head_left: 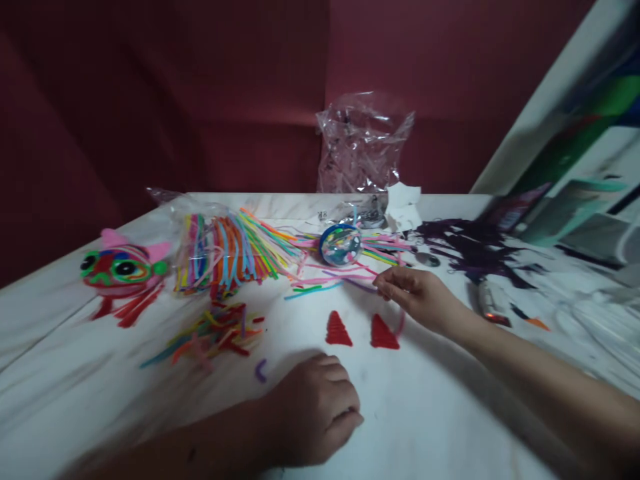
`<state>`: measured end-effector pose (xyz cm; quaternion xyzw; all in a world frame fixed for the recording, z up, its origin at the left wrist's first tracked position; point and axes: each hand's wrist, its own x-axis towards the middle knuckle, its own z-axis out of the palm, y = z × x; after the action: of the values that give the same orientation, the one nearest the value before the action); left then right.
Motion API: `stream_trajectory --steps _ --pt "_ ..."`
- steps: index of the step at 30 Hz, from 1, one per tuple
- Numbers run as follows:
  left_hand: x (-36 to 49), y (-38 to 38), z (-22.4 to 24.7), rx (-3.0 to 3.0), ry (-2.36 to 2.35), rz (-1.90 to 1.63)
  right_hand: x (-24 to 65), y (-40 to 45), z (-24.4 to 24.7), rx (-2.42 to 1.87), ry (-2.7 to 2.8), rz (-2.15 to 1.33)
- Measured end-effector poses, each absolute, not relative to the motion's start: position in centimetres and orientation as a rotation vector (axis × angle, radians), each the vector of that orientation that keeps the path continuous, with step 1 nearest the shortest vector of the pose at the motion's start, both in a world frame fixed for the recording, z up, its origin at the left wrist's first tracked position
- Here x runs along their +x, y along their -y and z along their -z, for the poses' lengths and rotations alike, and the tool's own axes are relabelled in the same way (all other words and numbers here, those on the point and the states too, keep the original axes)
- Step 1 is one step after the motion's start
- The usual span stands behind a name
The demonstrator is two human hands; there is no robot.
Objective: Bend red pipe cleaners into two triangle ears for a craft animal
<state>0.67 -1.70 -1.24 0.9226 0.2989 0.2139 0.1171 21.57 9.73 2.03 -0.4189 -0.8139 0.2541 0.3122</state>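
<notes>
My right hand (417,293) is closed in a pinch above the table, thumb and forefinger together. A pink pipe cleaner (401,323) shows at these fingers, its lower end curving down below the hand. Near the front, my left hand (320,410) is curled low over the table; whatever its fingers may hold is hidden. Between the hands lie two red triangles of folded pipe cleaner, one on the left (339,329) and one on the right (384,332). Beyond my right fingertips, loose pipe cleaners (315,289) lie around a round, clear-fronted ball (341,245) with a blue rim.
A colourful animal-face craft (125,267) sits at the left, beside a bag of pipe cleaners (235,250). Cut pieces (220,333) are heaped in front. Clear plastic (363,143) stands at the back. Dark purple strips (475,243) and a glue-gun-like tool (493,303) lie right.
</notes>
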Motion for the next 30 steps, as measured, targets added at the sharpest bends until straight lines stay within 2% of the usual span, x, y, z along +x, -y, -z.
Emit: stream_trajectory --steps 6,11,17,20,26,30 --pt "1.0 1.9 1.2 2.635 -0.861 -0.697 24.6 -8.7 -0.2 -1.252 2.172 -0.627" --pt "0.8 1.3 1.8 2.651 -1.182 -0.902 24.7 -7.6 0.4 -1.264 2.202 -0.552" --pt "0.9 0.2 2.0 2.677 -1.375 -0.602 22.8 -7.1 0.2 -1.028 2.338 -0.503" --pt "1.3 0.1 1.7 2.646 -1.398 -0.579 20.6 -7.6 0.1 -0.832 2.455 -0.453" --pt "0.6 -0.2 2.0 2.639 -1.391 -0.953 17.1 -9.6 0.4 -0.658 2.73 -0.304" --pt "-0.2 -0.9 2.2 2.553 -1.526 -1.105 16.8 -10.4 0.3 -0.627 2.831 -0.339"
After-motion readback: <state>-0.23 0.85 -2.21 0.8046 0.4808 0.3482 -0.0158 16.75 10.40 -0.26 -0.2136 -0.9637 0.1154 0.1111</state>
